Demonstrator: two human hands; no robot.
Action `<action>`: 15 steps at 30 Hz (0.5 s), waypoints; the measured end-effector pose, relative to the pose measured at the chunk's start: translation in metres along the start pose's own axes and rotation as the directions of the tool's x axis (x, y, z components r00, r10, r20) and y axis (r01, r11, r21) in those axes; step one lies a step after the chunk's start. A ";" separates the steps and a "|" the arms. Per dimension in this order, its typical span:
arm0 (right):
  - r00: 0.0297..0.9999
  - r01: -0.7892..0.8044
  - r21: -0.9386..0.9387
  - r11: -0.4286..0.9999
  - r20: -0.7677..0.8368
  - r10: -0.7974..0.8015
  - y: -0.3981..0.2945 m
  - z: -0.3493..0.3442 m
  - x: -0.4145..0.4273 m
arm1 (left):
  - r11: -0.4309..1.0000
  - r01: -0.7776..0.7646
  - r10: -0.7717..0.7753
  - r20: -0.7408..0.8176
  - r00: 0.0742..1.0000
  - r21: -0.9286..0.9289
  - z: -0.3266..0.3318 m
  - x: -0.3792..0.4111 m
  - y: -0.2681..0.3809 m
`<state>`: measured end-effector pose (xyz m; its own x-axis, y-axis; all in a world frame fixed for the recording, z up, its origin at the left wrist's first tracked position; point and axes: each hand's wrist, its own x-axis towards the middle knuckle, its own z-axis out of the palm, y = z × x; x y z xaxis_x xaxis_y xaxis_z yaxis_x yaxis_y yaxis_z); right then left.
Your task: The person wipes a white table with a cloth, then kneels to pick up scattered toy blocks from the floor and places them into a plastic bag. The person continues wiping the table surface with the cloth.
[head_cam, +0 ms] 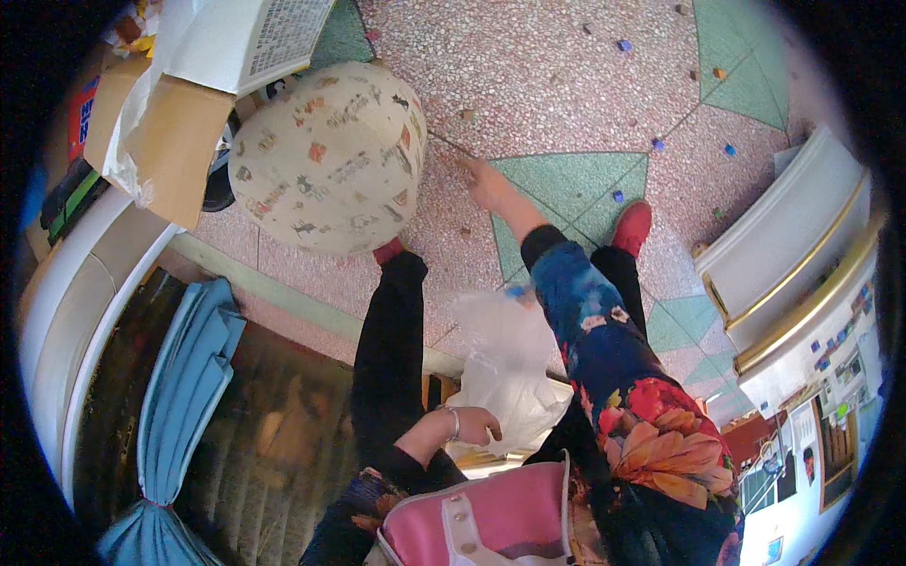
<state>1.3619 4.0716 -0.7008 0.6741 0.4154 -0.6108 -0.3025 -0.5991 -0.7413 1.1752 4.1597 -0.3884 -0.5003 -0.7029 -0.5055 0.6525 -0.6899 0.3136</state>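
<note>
My left hand (476,426), with a bracelet at the wrist, is closed on the rim of a translucent plastic bag (499,354) that hangs between my legs. My right hand (487,185) reaches out low over the speckled floor, to the right of a round printed-fabric thing (329,159); a small brown block seems to be at its fingertips, though too small to be sure. Small blue cubes (618,196) lie on the green tile beside my red shoe (632,228). A pink bag or pouch (481,516) rests against my front.
More small blocks are scattered over the floor, among them an orange one (719,73) and a brown one (467,114). An open cardboard box (177,141) stands at the upper left. A blue curtain (187,382) hangs at the left. White furniture with gold trim (793,240) stands at the right.
</note>
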 end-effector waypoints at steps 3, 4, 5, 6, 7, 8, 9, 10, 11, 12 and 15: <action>0.978 0.087 -0.159 0.983 -0.175 -0.115 0.019 -0.031 0.068 | 0.991 -0.070 0.068 0.019 0.997 0.112 -0.028 0.015 0.000; 0.973 0.055 -0.153 0.987 -0.211 -0.088 0.007 -0.047 0.085 | 0.994 -0.087 0.088 -0.010 0.996 0.072 -0.028 0.012 0.003; 0.966 0.000 -0.150 0.989 -0.254 -0.038 0.005 -0.060 0.089 | 0.993 -0.107 0.108 -0.017 0.994 0.039 -0.028 0.008 0.006; 0.915 0.050 -0.194 0.980 -0.384 -0.123 -0.001 -0.053 0.078 | 0.993 -0.110 0.110 -0.004 0.994 0.034 -0.026 0.006 0.007; 0.834 0.095 -0.244 0.965 -0.509 -0.211 -0.010 -0.047 0.063 | 0.995 -0.091 0.090 0.005 0.996 0.044 -0.018 0.007 0.005; 0.727 0.131 -0.305 0.944 -0.618 -0.300 -0.019 -0.043 0.048 | 0.995 -0.077 0.076 0.013 0.997 0.058 -0.014 0.010 0.002; 0.884 0.143 -0.352 0.925 -0.375 -0.279 -0.009 -0.023 0.031 | 0.995 -0.062 0.060 0.020 0.998 0.083 -0.012 0.012 0.000; 0.968 0.173 -0.394 0.903 -0.102 -0.230 0.010 0.012 0.008 | 0.991 -0.031 0.030 0.012 0.999 0.127 -0.005 0.017 -0.005; 0.962 0.270 -0.226 0.936 0.102 -0.253 0.010 0.052 -0.023 | 0.989 0.001 0.000 -0.012 1.000 0.151 0.007 0.023 -0.014; 0.907 0.329 -0.147 0.933 0.323 -0.270 0.068 0.074 -0.034 | 0.960 0.033 -0.037 0.011 0.999 0.277 -0.012 0.024 -0.009; 0.893 0.190 -0.133 0.973 0.435 -0.115 0.080 0.137 -0.079 | 0.972 0.037 -0.016 -0.094 0.995 0.232 -0.020 0.014 -0.008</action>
<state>1.1918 4.0845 -0.7501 0.3438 0.7375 -0.5812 -0.0761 -0.5951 -0.8001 1.1739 4.1586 -0.4140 -0.4551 -0.6725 -0.5837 0.4834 -0.7371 0.4723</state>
